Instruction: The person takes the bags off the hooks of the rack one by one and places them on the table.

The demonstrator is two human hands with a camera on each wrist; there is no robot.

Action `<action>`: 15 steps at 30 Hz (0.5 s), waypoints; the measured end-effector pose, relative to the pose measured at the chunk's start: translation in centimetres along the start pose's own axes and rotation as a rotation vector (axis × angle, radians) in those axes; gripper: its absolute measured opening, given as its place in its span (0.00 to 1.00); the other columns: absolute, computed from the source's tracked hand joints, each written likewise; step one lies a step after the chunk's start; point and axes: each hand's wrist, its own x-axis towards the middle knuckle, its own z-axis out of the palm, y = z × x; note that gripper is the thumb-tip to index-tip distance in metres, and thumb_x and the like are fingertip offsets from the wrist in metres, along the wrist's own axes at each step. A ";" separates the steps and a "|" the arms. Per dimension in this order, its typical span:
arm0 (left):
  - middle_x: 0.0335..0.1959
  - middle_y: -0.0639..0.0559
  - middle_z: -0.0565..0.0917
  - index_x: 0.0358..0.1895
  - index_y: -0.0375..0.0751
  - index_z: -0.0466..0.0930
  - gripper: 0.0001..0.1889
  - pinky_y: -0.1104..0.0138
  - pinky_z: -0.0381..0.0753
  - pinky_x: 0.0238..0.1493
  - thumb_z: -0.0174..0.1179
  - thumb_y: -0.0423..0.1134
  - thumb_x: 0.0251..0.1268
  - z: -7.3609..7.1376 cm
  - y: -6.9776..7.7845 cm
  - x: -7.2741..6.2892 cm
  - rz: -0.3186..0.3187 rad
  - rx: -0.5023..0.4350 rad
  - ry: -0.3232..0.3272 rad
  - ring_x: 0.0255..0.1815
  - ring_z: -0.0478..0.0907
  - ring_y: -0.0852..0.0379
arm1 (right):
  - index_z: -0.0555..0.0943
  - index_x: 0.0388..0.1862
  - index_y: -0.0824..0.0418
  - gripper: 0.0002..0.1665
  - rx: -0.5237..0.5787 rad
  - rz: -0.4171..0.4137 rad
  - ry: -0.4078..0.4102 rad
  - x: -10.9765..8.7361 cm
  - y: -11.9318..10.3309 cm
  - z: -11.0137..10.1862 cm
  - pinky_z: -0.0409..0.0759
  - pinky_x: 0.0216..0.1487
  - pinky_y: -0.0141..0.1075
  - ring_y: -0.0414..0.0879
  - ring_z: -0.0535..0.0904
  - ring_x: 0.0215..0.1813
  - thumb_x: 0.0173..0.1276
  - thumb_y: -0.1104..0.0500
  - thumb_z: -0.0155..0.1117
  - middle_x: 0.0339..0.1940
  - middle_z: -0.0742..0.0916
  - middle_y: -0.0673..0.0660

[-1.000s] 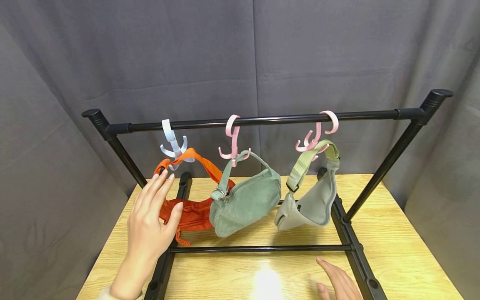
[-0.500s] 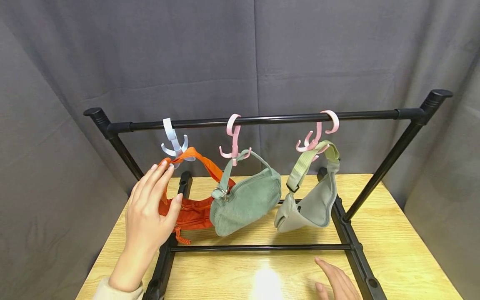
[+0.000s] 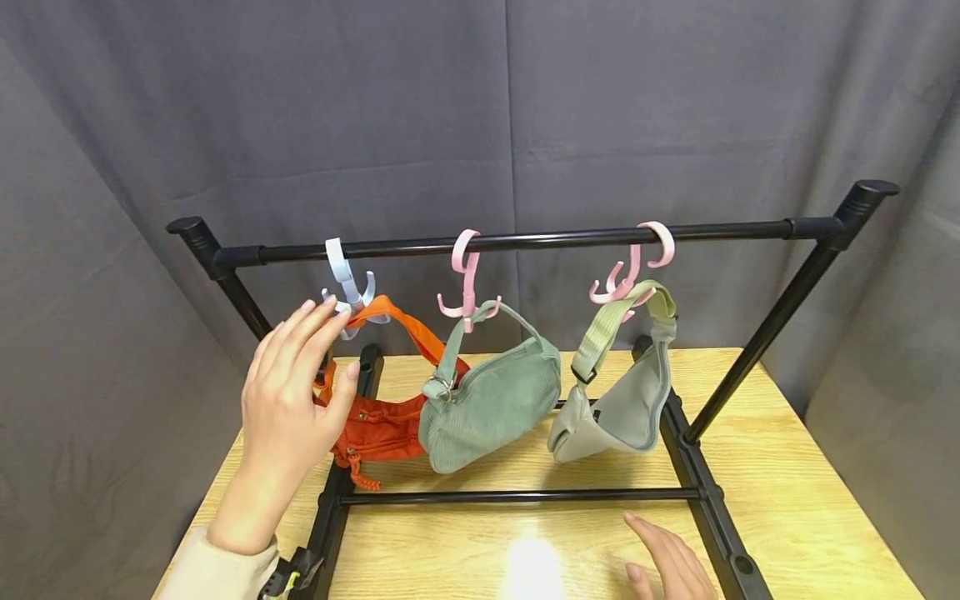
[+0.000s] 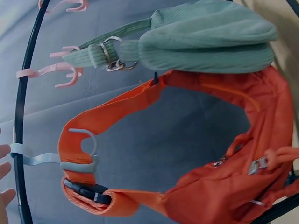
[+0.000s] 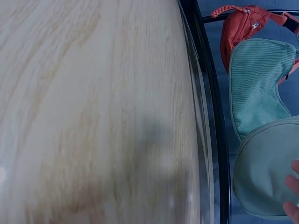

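An orange-red waist bag (image 3: 386,429) hangs by its strap from a pale blue hook (image 3: 341,265). My left hand (image 3: 288,392), fingers extended and thumb apart, is raised in front of its left side and hides part of it. In the left wrist view the fingertips (image 4: 4,193) show at the left edge, apart from the strap (image 4: 110,114) and its black buckle (image 4: 88,191). Low in the head view, my right hand (image 3: 671,560) is partly visible with its fingers extended and holds nothing. Beyond it hangs a grey-green bag (image 3: 626,412) with a light green strap.
A green corduroy bag (image 3: 491,404) hangs in the middle from a pink hook (image 3: 468,279), its left end overlapping the orange-red bag. Another pink hook (image 3: 626,271) carries the grey-green bag. The black rack rail (image 3: 555,240) spans above the wooden table (image 3: 465,550). Grey curtains surround it.
My left hand has risen a little and shifted left. My right hand has drifted slightly left. The bags still hang in the same places.
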 end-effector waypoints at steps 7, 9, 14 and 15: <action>0.64 0.47 0.78 0.61 0.40 0.80 0.24 0.50 0.64 0.69 0.49 0.48 0.69 -0.1 0.0 1.5 0.012 0.002 0.005 0.67 0.72 0.44 | 0.80 0.62 0.61 0.26 -0.023 0.002 -0.028 -0.2 -0.1 -0.2 0.65 0.59 0.24 0.54 0.83 0.46 0.64 0.59 0.65 0.50 0.87 0.56; 0.64 0.47 0.78 0.61 0.40 0.80 0.24 0.50 0.64 0.70 0.49 0.48 0.69 0.1 0.0 1.9 0.013 0.001 0.005 0.67 0.71 0.44 | 0.80 0.62 0.60 0.25 -0.017 0.003 -0.012 -0.1 -0.1 -0.1 0.65 0.59 0.24 0.54 0.83 0.46 0.65 0.59 0.64 0.50 0.87 0.56; 0.64 0.46 0.78 0.62 0.39 0.79 0.24 0.50 0.63 0.70 0.49 0.47 0.69 0.3 -0.2 3.0 0.015 0.000 0.017 0.68 0.71 0.45 | 0.81 0.61 0.58 0.24 -0.004 0.010 0.033 0.1 -0.2 0.3 0.66 0.58 0.24 0.54 0.83 0.44 0.66 0.57 0.63 0.47 0.88 0.57; 0.64 0.46 0.78 0.62 0.39 0.79 0.24 0.50 0.62 0.71 0.49 0.47 0.69 0.3 -0.2 3.2 0.017 0.001 0.020 0.68 0.70 0.45 | 0.81 0.61 0.58 0.24 -0.003 0.009 0.039 0.1 -0.3 0.4 0.67 0.58 0.24 0.54 0.83 0.44 0.66 0.57 0.63 0.47 0.88 0.56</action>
